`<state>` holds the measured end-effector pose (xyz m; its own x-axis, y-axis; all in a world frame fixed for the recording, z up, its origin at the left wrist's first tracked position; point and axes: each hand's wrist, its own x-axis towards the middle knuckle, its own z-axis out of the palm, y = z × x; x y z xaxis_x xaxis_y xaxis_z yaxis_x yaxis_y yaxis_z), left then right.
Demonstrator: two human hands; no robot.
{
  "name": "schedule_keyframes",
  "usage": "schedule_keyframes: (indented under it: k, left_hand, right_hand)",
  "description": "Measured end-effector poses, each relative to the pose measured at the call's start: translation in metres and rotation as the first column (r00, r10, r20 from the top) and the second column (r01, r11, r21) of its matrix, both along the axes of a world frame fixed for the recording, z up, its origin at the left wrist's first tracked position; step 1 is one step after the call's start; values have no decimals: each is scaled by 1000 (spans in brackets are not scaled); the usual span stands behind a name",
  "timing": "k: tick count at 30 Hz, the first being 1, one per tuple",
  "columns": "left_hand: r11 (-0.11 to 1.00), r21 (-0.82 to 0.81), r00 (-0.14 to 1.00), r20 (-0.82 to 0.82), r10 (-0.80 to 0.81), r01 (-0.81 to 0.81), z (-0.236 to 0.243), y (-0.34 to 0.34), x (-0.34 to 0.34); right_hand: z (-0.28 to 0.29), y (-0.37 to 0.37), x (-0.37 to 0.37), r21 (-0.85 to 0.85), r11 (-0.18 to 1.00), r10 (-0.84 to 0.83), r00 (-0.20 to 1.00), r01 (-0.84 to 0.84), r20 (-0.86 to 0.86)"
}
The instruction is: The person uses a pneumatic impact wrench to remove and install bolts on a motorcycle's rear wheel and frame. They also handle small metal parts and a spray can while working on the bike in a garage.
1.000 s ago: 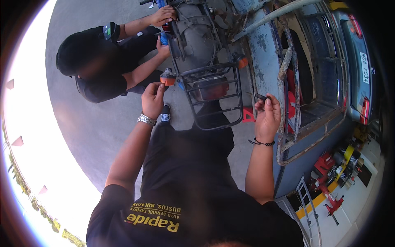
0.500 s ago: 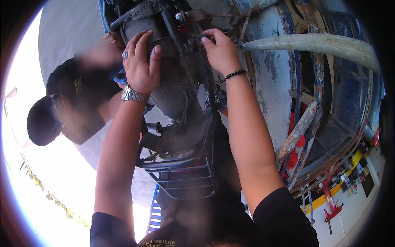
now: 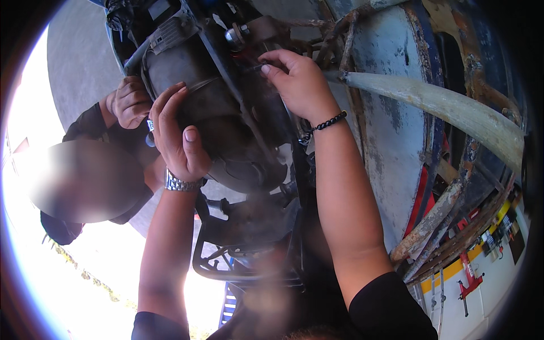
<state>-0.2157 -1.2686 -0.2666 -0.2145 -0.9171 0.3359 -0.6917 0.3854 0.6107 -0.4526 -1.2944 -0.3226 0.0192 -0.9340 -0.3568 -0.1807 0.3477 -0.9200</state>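
My left hand [image 3: 175, 130] lies with fingers apart on the side of the motorcycle's dark rear body [image 3: 184, 71], just beside the other person's hand. My right hand [image 3: 292, 85] pinches a small, thin dark object [image 3: 259, 68] against the right side of the motorcycle's frame [image 3: 229, 88], below a silver bolt-like fitting [image 3: 234, 35]. What the object's tip touches is too dim to tell. The black rear rack [image 3: 207, 263] sits between my forearms.
Another person [image 3: 102, 133] in dark clothing works at the left, a hand [image 3: 129, 102] on the motorcycle. A rusty sidecar [image 3: 391, 124] with a pale curved tube [image 3: 430, 99] fills the right side. A red stand [image 3: 470, 280] stands by the wall at lower right.
Both my hands have moved forward from beside the rear rack onto the motorcycle's body and frame. In the last half second my left hand has shifted slightly left and down.
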Motion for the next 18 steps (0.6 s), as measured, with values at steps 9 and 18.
schedule_keyframes:
  k: [9,18]
  left_hand:
    - [1000,14,996,-87,8,-7,-4,2,5]
    - [999,-43,992,-128,7,-12,-7,1,6]
  right_hand:
    - [-4,-9,8,71,997,35,996,-41,82]
    - [-10,-10,11,190,981,48,999,-44,-13]
